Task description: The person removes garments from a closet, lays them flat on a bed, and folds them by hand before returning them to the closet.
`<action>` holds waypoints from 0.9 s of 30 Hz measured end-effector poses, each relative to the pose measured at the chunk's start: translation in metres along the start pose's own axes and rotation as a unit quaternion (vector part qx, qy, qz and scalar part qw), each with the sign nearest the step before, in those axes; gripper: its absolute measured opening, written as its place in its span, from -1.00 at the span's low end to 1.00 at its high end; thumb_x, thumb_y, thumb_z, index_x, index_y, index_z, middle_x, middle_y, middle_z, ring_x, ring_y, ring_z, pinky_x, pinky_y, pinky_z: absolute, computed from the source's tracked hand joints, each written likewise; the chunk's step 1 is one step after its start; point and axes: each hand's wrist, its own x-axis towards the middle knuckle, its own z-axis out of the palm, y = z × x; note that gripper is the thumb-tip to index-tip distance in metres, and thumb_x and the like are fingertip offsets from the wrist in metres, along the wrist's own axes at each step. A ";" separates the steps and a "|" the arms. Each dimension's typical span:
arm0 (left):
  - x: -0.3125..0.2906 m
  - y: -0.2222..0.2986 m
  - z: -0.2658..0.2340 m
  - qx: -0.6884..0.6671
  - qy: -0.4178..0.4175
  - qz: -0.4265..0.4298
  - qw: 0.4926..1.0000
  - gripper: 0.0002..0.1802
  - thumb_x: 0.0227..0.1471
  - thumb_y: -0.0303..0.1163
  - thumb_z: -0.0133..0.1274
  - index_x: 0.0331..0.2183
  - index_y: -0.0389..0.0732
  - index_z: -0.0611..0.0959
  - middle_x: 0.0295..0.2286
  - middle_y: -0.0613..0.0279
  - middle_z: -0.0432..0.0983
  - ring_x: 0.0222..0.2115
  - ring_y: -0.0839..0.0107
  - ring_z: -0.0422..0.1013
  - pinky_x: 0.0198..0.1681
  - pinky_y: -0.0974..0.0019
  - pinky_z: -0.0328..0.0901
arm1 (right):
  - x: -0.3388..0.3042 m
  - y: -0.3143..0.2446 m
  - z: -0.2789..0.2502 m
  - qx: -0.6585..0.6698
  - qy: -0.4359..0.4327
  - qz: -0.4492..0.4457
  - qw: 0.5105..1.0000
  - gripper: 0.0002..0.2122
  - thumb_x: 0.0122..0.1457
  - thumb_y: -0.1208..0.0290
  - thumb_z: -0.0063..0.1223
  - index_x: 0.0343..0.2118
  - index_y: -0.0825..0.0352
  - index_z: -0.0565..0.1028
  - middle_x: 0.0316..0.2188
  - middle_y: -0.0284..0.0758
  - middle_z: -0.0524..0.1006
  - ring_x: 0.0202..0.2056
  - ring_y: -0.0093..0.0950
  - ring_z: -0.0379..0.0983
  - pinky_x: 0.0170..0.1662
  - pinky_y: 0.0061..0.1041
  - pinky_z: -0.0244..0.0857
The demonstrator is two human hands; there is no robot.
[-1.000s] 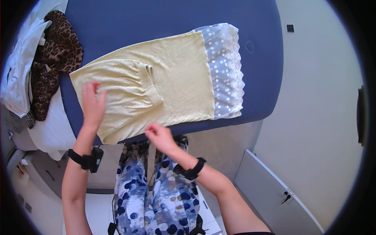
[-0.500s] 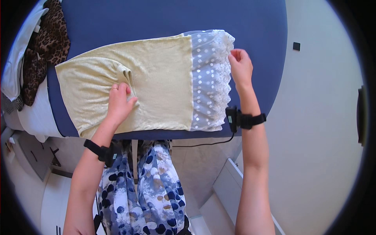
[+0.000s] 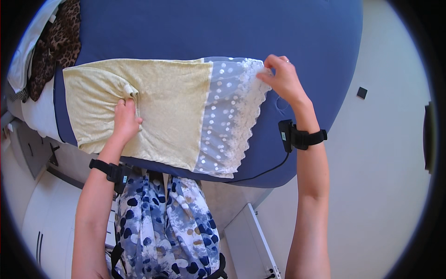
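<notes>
A pale yellow knit garment (image 3: 169,93) lies spread across the blue surface. At its right end is a sheer lace hem (image 3: 227,107) with white dots and a scalloped border. My left hand (image 3: 126,121) is closed on a gathered fold of the yellow cloth, left of the garment's middle. The cloth puckers around these fingers. At the far right corner of the lace, my right hand (image 3: 283,76) has its thumb and curled fingers on the scalloped edge. The thumb tip is slightly blurred. Each wrist wears a black strap with a small device.
The blue padded bed (image 3: 209,28) carries the garment. A leopard-print cloth (image 3: 62,42) and white fabric (image 3: 28,60) are heaped at its far left. A black cable (image 3: 267,174) hangs from the right wrist device. White cabinets (image 3: 55,218) stand at the lower left.
The garment's lace end now slants, its near corner shifted left and closer to me. My right hand has moved onto the lace corner; my left hand still grips the gathered fold. The view has shifted.
</notes>
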 end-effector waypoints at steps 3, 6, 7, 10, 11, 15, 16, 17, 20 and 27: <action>0.001 -0.002 -0.006 -0.036 -0.021 0.016 0.999 -0.59 -0.54 -0.58 0.15 -0.50 -0.29 0.32 -0.49 0.03 0.20 -0.42 0.10 0.19 -0.36 0.19 0.13 | 0.002 0.011 0.001 0.010 0.087 0.050 0.995 -0.81 -0.23 0.43 0.12 -0.59 0.34 0.32 -0.70 -0.31 0.37 -0.56 -0.39 0.29 -0.47 -0.54 0.20; 0.002 -0.002 -0.010 -0.053 -0.037 0.018 0.998 -0.59 -0.56 -0.58 0.15 -0.54 -0.28 0.30 -0.53 0.07 0.18 -0.47 0.14 0.18 -0.40 0.21 0.12 | -0.004 0.020 0.004 0.109 0.137 0.221 0.959 -0.77 -0.16 0.37 0.10 -0.49 0.37 0.35 -0.62 -0.33 0.42 -0.52 -0.54 0.35 -0.46 -0.61 0.22; 0.001 -0.002 -0.010 -0.046 -0.031 0.020 0.998 -0.59 -0.56 -0.58 0.15 -0.56 -0.28 0.29 -0.54 0.08 0.17 -0.48 0.15 0.17 -0.41 0.23 0.11 | -0.008 0.024 0.008 0.111 0.138 0.224 0.958 -0.77 -0.16 0.37 0.10 -0.49 0.37 0.35 -0.62 -0.33 0.42 -0.52 -0.54 0.35 -0.46 -0.61 0.22; 0.001 -0.002 -0.011 -0.034 -0.029 0.033 0.998 -0.59 -0.56 -0.57 0.15 -0.58 -0.27 0.27 -0.55 0.10 0.16 -0.50 0.16 0.16 -0.42 0.24 0.10 | -0.029 0.035 0.034 0.293 0.152 0.238 0.913 -0.72 -0.12 0.34 0.07 -0.37 0.40 0.37 -0.48 -0.31 0.44 -0.44 -0.57 0.36 -0.37 -0.64 0.25; 0.001 -0.002 -0.011 -0.033 -0.030 0.038 0.998 -0.59 -0.56 -0.57 0.16 -0.58 -0.26 0.27 -0.55 0.10 0.16 -0.50 0.16 0.16 -0.43 0.25 0.10 | -0.037 0.036 0.044 0.355 0.146 0.274 0.882 -0.72 -0.13 0.34 0.08 -0.38 0.41 0.37 -0.48 -0.31 0.44 -0.44 -0.58 0.36 -0.36 -0.65 0.24; 0.002 -0.004 -0.010 -0.032 -0.031 0.045 0.998 -0.61 -0.54 -0.59 0.12 -0.62 -0.23 0.22 -0.56 0.12 0.12 -0.51 0.22 0.13 -0.44 0.30 0.07 | -0.063 0.019 0.060 0.427 0.088 0.313 0.844 -0.71 -0.16 0.38 0.11 -0.39 0.41 0.34 -0.54 -0.38 0.41 -0.49 -0.65 0.31 -0.40 -0.71 0.21; 0.002 -0.007 -0.009 -0.027 -0.029 0.047 0.998 -0.60 -0.55 -0.57 0.14 -0.61 -0.24 0.23 -0.55 0.11 0.14 -0.50 0.20 0.14 -0.43 0.28 0.08 | -0.077 0.015 0.068 0.430 0.081 0.322 0.840 -0.73 -0.16 0.39 0.11 -0.41 0.41 0.33 -0.55 -0.39 0.40 -0.50 -0.67 0.30 -0.41 -0.71 0.20; 0.002 -0.011 -0.008 -0.023 -0.027 0.048 0.998 -0.59 -0.56 -0.55 0.17 -0.60 -0.25 0.25 -0.54 0.10 0.16 -0.49 0.17 0.15 -0.42 0.25 0.09 | -0.092 0.012 0.079 0.433 0.074 0.331 0.835 -0.74 -0.16 0.40 0.11 -0.44 0.40 0.32 -0.56 -0.41 0.39 -0.51 -0.68 0.29 -0.42 -0.72 0.19; 0.002 -0.012 -0.009 -0.014 -0.021 0.049 0.998 -0.58 -0.56 -0.55 0.18 -0.61 -0.25 0.25 -0.54 0.09 0.17 -0.49 0.17 0.16 -0.42 0.25 0.10 | -0.141 -0.004 0.102 0.458 0.038 0.366 0.809 -0.78 -0.15 0.43 0.09 -0.47 0.38 0.31 -0.58 -0.44 0.37 -0.53 -0.71 0.27 -0.43 -0.73 0.18; 0.003 0.019 -0.016 0.097 -0.031 0.032 0.994 -0.72 -0.45 -0.47 0.11 -0.66 -0.26 0.30 -0.59 0.04 0.25 -0.52 0.12 0.22 -0.47 0.22 0.12 | -0.237 -0.042 0.145 0.616 -0.037 0.403 0.676 -0.76 -0.10 0.47 0.05 -0.35 0.38 0.32 -0.41 -0.38 0.42 -0.38 -0.69 0.30 -0.28 -0.67 0.17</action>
